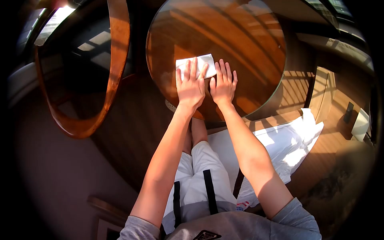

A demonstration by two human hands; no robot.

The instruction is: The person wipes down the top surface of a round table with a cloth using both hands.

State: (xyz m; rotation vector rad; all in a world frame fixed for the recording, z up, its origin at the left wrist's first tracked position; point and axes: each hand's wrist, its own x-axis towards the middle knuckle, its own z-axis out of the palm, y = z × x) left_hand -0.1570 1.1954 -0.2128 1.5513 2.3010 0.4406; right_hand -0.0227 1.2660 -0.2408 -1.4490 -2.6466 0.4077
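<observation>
A folded white tissue or cloth (205, 61) lies flat on a round brown table (244, 48) with a glossy top. My left hand (190, 89) rests over it with the fingers spread, pressing on its surface. My right hand (224, 85) is just to the right, palm down and fingers stretched out. Its fingers lie on the tabletop close to the right edge of the white piece, and it holds nothing. Part of the white piece is hidden under my left fingers.
A curved wooden chair frame (119, 52) stands to the left of the table. White fabric or plastic (276, 140) is spread beside my legs on the right. A light wooden post (321, 94) is farther right. Striped sunlight and shadow cross the tabletop.
</observation>
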